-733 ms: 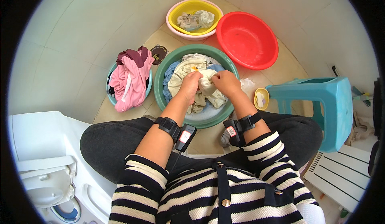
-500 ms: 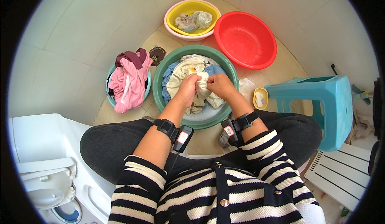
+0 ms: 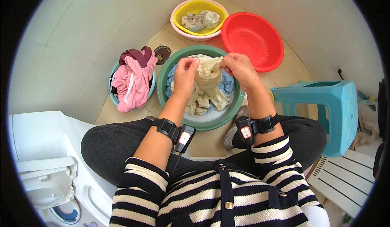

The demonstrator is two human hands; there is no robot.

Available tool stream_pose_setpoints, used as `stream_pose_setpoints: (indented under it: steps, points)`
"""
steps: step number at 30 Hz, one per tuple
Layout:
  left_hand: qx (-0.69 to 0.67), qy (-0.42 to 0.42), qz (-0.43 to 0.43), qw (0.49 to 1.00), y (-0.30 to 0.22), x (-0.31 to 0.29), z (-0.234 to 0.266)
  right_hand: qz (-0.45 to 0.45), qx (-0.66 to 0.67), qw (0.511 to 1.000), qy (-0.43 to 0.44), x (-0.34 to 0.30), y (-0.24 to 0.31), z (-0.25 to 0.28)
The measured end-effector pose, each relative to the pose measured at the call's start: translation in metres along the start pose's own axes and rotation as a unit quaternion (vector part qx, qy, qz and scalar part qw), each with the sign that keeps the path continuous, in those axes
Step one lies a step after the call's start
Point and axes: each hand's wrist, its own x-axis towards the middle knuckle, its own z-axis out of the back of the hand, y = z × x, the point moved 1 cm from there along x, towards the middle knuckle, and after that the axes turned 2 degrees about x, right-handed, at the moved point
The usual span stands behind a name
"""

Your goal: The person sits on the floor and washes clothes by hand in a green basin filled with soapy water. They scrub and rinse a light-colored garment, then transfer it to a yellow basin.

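Observation:
A cream-coloured garment [image 3: 207, 73] is stretched up between my hands, its lower part hanging into the green basin [image 3: 238, 101]. My left hand [image 3: 185, 77] pinches its left edge between thumb and fingers. My right hand [image 3: 242, 72] grips the upper right edge with closed fingers. Beneath, blue cloth [image 3: 227, 83] and pale cloth lie heaped in the basin. Sudsy water [image 3: 208, 115] shows at its near side. Which kind of garment the cream cloth is, I cannot tell.
Left of the basin, a light-blue tub [image 3: 152, 85] holds pink and maroon clothes [image 3: 134, 76]. Behind stand a yellow basin [image 3: 221, 12] with bagged items and a red basin [image 3: 252, 40]. A blue plastic stool [image 3: 341, 117] stands right, and a white toilet [image 3: 44, 137] lower left.
Both hands have lifted the cream garment higher. My right hand has moved up and right, farther from the left, spreading the cloth. A small yellow soap dish is now mostly hidden behind my right arm.

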Motion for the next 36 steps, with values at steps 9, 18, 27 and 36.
stream_pose_setpoints:
  steps: [9, 18, 27, 36]
  points:
    - [0.16, 0.104, -0.071, 0.979, -0.045, -0.008, -0.011, 0.086, 0.177, 0.978, 0.067, 0.0, 0.021, -0.002]
    - [-0.123, 0.14, 0.105, 0.977, -0.039, -0.009, -0.01, 0.046, -0.026, 0.999, 0.013, 0.001, -0.003, -0.008]
    - [-0.255, 0.141, 0.193, 0.937, -0.028, -0.012, -0.007, -0.046, -0.025, 0.998, -0.044, 0.013, -0.027, -0.002]
    - [-0.083, 0.158, 0.143, 0.974, -0.023, -0.014, -0.012, 0.153, -0.247, 0.953, -0.085, 0.008, -0.022, -0.019]
